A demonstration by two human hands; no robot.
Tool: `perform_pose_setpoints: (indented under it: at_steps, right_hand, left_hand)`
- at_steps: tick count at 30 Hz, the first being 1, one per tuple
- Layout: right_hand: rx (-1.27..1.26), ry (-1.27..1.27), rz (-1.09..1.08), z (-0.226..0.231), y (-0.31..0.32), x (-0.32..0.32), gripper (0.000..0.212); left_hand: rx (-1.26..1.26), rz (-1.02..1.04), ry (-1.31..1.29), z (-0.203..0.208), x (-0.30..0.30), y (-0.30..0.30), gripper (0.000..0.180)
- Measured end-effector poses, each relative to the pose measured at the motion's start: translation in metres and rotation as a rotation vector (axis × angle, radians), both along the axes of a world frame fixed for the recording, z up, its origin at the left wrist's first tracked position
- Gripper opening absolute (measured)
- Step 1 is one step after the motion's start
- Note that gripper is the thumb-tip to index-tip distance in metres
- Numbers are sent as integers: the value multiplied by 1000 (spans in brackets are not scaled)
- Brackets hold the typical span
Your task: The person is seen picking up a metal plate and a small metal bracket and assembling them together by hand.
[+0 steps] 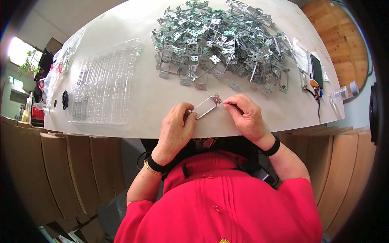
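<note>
Near the table's front edge, my left hand (178, 124) pinches a narrow metal bracket frame (206, 113) by its near end. Two thin parallel rods run away from my fingers to a flat plate with holes. Just right of that plate is my right hand (246, 116), thumb and fingertips pressed together, apart from the plate. Whatever those fingertips hold, if anything, is too small to make out. Beyond both hands lies a big heap of similar metal brackets (221, 44).
Left of my hands lies a clear plastic compartment tray (121, 87) with a few metal pieces in it. A small black object (65, 100) sits beside it. At the right are a phone (316, 71), pliers (314, 84) and a clear plastic cup (344, 92). Cardboard boxes (77, 170) flank me.
</note>
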State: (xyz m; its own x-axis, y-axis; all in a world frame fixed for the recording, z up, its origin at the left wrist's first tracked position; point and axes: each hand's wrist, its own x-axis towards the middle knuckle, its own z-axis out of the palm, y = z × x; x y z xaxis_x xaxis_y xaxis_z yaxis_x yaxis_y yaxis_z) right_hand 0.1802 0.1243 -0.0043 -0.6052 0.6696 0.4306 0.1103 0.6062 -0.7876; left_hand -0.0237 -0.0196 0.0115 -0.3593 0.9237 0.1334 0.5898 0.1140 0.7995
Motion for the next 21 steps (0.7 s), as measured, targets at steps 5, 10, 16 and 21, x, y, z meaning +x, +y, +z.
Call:
perform_pose_setpoints:
  at_steps: [5, 10, 16, 21]
  right_hand:
    - [1, 12, -9, -1, -2, -1, 16]
    - [18, -11, -30, 1, -2, 0, 16]
    - [22, -2, -36, -2, -3, 0, 15]
    - [52, -3, -31, -1, -1, -1, 15]
  left_hand:
    - [42, 30, 54, -2, 2, 1, 20]
    - [40, 60, -4, 0, 4, 0, 20]
    - [31, 188, -205, 3, -6, -3, 21]
    - [106, 238, -246, 3, -5, -1, 18]
